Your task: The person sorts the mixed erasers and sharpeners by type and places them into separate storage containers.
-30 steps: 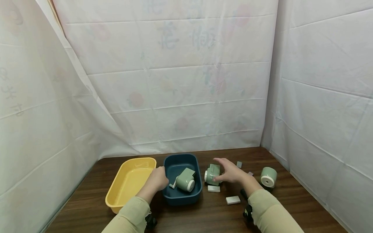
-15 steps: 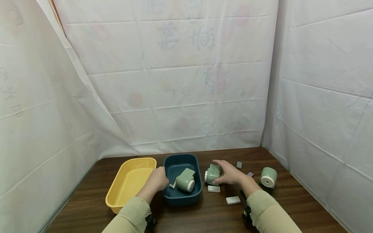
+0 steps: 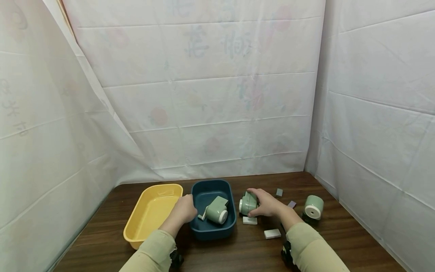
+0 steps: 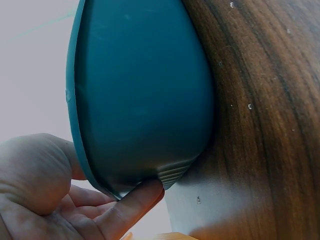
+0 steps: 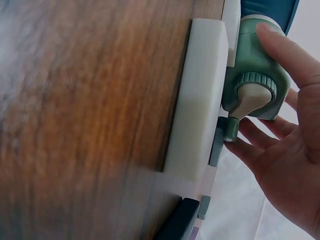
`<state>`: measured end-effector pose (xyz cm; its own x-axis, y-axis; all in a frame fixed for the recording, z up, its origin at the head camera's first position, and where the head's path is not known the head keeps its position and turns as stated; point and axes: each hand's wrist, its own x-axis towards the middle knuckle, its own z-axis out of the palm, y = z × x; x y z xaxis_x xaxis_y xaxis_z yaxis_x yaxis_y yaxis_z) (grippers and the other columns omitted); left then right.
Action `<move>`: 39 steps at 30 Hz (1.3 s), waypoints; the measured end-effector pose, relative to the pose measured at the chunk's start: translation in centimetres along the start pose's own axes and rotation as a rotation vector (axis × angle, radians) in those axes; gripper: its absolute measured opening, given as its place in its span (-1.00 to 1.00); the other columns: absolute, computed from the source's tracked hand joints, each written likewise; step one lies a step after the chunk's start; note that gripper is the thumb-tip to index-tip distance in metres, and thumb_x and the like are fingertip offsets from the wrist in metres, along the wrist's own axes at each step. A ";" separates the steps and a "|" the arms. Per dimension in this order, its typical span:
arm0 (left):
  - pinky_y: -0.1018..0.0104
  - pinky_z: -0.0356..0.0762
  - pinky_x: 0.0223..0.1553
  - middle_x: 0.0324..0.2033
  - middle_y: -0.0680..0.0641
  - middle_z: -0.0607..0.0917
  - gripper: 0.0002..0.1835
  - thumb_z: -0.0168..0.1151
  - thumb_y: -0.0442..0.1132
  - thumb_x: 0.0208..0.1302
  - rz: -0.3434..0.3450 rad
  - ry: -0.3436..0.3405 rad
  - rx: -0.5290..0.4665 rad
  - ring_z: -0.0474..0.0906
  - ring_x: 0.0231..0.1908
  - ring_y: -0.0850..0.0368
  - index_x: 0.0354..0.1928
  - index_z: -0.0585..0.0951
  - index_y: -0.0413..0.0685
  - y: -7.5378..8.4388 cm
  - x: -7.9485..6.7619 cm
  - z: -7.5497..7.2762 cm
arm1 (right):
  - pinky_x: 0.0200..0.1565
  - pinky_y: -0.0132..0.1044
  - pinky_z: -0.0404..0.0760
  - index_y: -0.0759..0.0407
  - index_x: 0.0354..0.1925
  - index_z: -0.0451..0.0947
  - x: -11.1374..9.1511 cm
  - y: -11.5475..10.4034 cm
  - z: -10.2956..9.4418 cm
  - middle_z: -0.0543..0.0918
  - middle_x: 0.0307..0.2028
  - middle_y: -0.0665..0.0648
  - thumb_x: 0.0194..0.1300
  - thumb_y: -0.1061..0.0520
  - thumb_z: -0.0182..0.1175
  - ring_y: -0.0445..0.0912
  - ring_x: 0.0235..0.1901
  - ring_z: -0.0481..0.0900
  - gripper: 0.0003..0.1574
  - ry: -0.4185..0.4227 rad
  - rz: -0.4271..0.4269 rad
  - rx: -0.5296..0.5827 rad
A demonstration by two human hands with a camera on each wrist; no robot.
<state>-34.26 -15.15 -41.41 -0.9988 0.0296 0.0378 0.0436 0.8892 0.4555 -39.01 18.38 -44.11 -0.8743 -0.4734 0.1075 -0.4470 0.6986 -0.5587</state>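
My left hand [image 3: 183,210] pinches the left rim of a dark blue plastic bin [image 3: 212,235]. In the left wrist view a finger lies along the bin's outer wall [image 4: 145,90], and the thumb is partly hidden behind the rim. A green pencil sharpener [image 3: 216,211] with a white crank lies inside the bin. Just right of the bin, my right hand [image 3: 268,204] holds a second green pencil sharpener [image 3: 249,203]. The right wrist view shows the thumb on this sharpener's body [image 5: 250,55], the other fingers behind it, and its crank [image 5: 252,97] pointing back toward the wrist.
A yellow tray [image 3: 136,221] stands left of the bin. White eraser-like blocks [image 3: 250,220] [image 3: 272,234] lie near my right hand, with a small grey block [image 3: 279,192] and a purple one [image 3: 292,204] beyond. A third green sharpener [image 3: 313,207] sits far right. White sheets surround the table.
My right hand has shifted slightly forward and left, and its thumb and fingers have come in closer around the sharpener. My left hand stays on the bin's rim.
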 end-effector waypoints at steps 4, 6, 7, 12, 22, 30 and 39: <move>-0.07 0.66 -0.03 0.06 -0.43 0.62 -0.49 0.27 -0.49 0.18 -0.002 0.002 0.003 0.60 -0.15 -0.11 0.19 0.48 -0.57 0.1 0.0 -0.1 | 0.05 0.08 0.56 0.10 0.49 0.28 0.1 0.0 0.1 0.45 0.26 0.24 0.05 0.00 0.60 0.06 0.09 0.49 0.13 -0.001 0.001 -0.001; -0.07 0.65 -0.02 0.06 -0.43 0.62 -0.48 0.27 -0.48 0.18 -0.006 0.001 0.003 0.60 -0.14 -0.11 0.19 0.48 -0.57 0.1 0.0 -0.1 | 0.05 0.07 0.57 0.10 0.49 0.28 0.1 0.1 0.1 0.45 0.25 0.23 0.05 0.00 0.60 0.05 0.08 0.49 0.13 -0.002 0.003 -0.001; -0.07 0.65 -0.02 0.07 -0.43 0.62 -0.48 0.27 -0.48 0.19 -0.007 0.001 0.004 0.60 -0.14 -0.11 0.19 0.48 -0.57 0.1 -0.1 -0.1 | 0.04 0.07 0.57 0.10 0.49 0.28 0.1 0.1 0.1 0.45 0.24 0.23 0.05 0.00 0.60 0.05 0.07 0.49 0.13 -0.002 0.004 -0.002; -0.07 0.66 -0.03 0.05 -0.43 0.62 -0.50 0.27 -0.48 0.19 -0.008 0.000 0.007 0.60 -0.16 -0.11 0.18 0.48 -0.57 0.2 -0.1 -0.1 | 0.04 0.06 0.58 0.10 0.48 0.29 0.2 0.0 0.1 0.47 0.22 0.22 0.04 0.00 0.60 0.04 0.05 0.49 0.12 -0.001 0.010 -0.001; -0.06 0.67 -0.05 0.05 -0.44 0.62 -0.49 0.26 -0.49 0.19 -0.003 0.001 -0.004 0.60 -0.17 -0.10 0.19 0.47 -0.58 0.1 -0.1 -0.1 | 0.02 0.03 0.57 0.12 0.46 0.32 0.2 0.0 0.1 0.50 0.20 0.18 0.03 -0.02 0.61 0.03 0.04 0.49 0.11 0.010 0.008 -0.021; -0.06 0.66 -0.04 0.09 -0.45 0.60 -0.48 0.24 -0.50 0.20 -0.002 -0.004 -0.008 0.60 -0.13 -0.11 0.21 0.46 -0.58 0.0 0.0 0.0 | 0.02 0.01 0.58 0.12 0.45 0.34 0.3 0.1 -0.1 0.50 0.19 0.16 0.01 -0.02 0.61 0.00 0.03 0.50 0.10 0.011 0.000 -0.015; -0.03 0.67 -0.09 0.06 -0.44 0.61 -0.49 0.26 -0.49 0.20 -0.001 -0.008 -0.002 0.59 -0.18 -0.10 0.20 0.47 -0.58 -0.1 0.1 0.0 | 0.01 -0.01 0.59 0.12 0.45 0.35 0.5 0.2 -0.3 0.50 0.19 0.14 0.02 -0.04 0.61 -0.03 0.02 0.49 0.10 0.011 -0.011 -0.002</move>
<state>-34.40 -15.21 -41.49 -0.9990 0.0322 0.0306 0.0426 0.8885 0.4569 -39.57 18.46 -43.89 -0.8714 -0.4749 0.1229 -0.4568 0.6943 -0.5561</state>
